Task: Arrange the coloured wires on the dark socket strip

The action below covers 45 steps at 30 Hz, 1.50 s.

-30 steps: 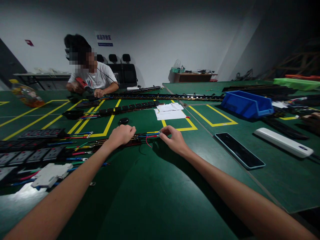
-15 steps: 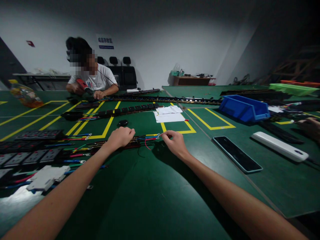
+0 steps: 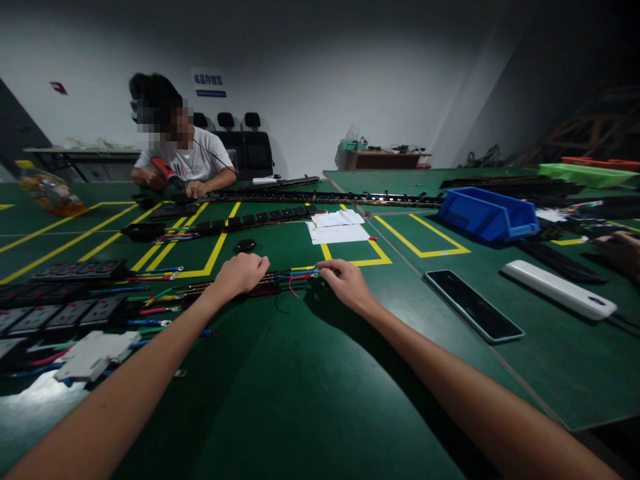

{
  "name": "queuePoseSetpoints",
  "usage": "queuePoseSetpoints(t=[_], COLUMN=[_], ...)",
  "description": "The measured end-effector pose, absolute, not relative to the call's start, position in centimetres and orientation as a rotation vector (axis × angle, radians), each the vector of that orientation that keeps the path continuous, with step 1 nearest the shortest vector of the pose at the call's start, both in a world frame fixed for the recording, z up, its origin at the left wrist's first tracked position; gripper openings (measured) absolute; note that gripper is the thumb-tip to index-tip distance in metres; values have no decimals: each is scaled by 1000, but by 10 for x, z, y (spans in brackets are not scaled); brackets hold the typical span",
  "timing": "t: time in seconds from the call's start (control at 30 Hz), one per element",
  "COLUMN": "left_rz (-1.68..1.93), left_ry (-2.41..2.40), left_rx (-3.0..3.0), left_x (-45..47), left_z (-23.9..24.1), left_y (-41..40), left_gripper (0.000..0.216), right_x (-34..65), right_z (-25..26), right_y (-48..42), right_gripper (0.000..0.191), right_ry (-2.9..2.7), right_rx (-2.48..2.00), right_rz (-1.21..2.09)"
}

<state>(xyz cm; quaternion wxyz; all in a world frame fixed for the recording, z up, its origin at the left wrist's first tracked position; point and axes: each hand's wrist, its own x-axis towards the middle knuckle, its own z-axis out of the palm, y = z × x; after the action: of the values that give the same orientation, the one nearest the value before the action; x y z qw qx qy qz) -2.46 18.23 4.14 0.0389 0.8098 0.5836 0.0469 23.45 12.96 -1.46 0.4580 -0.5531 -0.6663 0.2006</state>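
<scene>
In the head view, the left hand (image 3: 243, 273) lies with its fingers curled together over the near end of a dark strip (image 3: 263, 289), knuckles up, holding it against the green table (image 3: 300, 400). Just to the right of that grip, a bundle of coloured wires (image 3: 300, 273) in yellow, blue, green and red fans out of the strip. The right hand (image 3: 346, 283) meets their far ends, thumb and forefinger pressed together in a pinch on the wire tips; which single wire it has cannot be told. The two hands are near each other with only the wires between them. Just beyond the left-hand grip sits a small black round piece (image 3: 245, 245), and beyond the right-hand pinch lie white papers (image 3: 339, 227) on a yellow floor-style marking. Well to the right of the pinch are a dark phone (image 3: 473, 305) lying flat, then a long white bar (image 3: 558, 289), and farther back a blue bin (image 3: 487, 213). To the left of the left hand, rows of socket modules (image 3: 75, 310) with loose coloured leads lie on the table. Across the table from both grips, a co-worker (image 3: 187, 157) leans over another strip with a red tool (image 3: 166, 168) in hand. Another person's hand (image 3: 620, 253) shows at the right edge.
</scene>
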Motion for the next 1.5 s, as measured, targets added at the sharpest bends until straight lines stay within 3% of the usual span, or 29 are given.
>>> queuePoseSetpoints(t=[0.17, 0.4, 0.73, 0.93, 1.23, 1.5], left_rz=[119, 107, 85, 75, 61, 54], left_ry=[1816, 1841, 1824, 1810, 1825, 1837], left_rx=[2488, 2489, 2522, 2528, 2518, 2515], left_x=[-25, -23, -24, -24, -22, -23], left_z=[41, 43, 42, 45, 46, 43], left_y=[183, 181, 183, 181, 180, 182], left_gripper=[63, 64, 65, 64, 65, 65], right_x=[234, 233, 235, 233, 231, 231], right_z=[-15, -14, -14, -14, -14, -16], right_y=[131, 129, 130, 129, 128, 130], right_gripper=[38, 27, 41, 31, 31, 28], right_ry=[-1741, -1528, -1684, -1522, -1802, -1589], right_rx=[-1422, -1345, -1400, -1336, -1455, -1449], right_rz=[531, 380, 445, 371, 397, 341])
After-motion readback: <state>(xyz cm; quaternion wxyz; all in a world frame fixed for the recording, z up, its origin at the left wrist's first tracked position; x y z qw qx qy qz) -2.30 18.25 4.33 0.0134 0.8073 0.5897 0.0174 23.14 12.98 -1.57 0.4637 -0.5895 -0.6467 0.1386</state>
